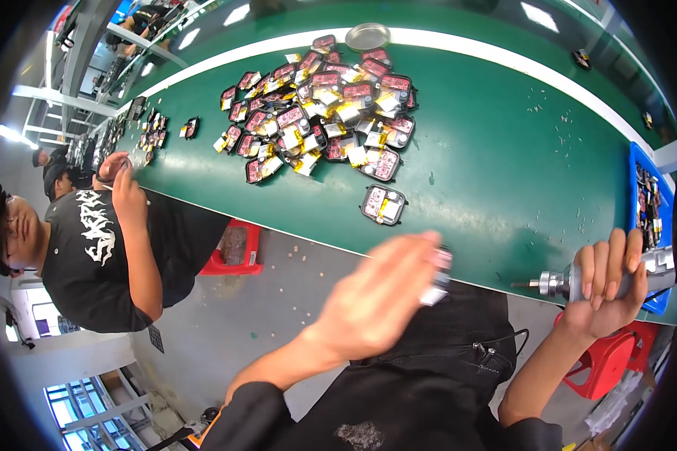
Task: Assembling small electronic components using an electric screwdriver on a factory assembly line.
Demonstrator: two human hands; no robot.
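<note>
fingers of the left hand (368, 297), together, clamped on a small device (437, 283), part-hidden at their palm side, by the green bench's (489, 195) near edge, right hand (605, 289) wrapped around a power screwdriver (555, 284) near the bench's right end, piled devices (357, 92) atop it

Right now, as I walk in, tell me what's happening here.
The person's left hand holds a small part, blurred and partly hidden. The right hand grips a power screwdriver. Black-framed units lie heaped on the green bench, one set apart nearer the person. A co-worker is at left.
</note>
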